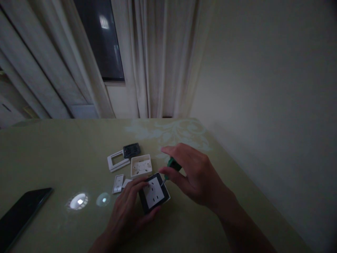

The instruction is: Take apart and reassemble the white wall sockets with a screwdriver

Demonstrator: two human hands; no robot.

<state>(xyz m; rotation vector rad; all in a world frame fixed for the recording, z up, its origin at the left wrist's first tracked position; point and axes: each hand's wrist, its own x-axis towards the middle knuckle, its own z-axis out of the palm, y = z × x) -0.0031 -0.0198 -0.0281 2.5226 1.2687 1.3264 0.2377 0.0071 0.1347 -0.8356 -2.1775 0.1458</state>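
My left hand grips a wall socket with a white slotted face and a dark surround, its fingers and thumb along the left and lower edges. A white edge shows beneath the dark surround at the right. In my right hand is a screwdriver with a green handle, pinched between thumb and fingers. Its thin shaft slants down to the right side of the socket's face. Whether the tip sits on a screw is too small to tell.
Beyond the socket lie an open white mounting box, a white frame, a dark socket module and a small white cover piece. A dark flat device rests at left on the greenish table. A wall borders the table's right side.
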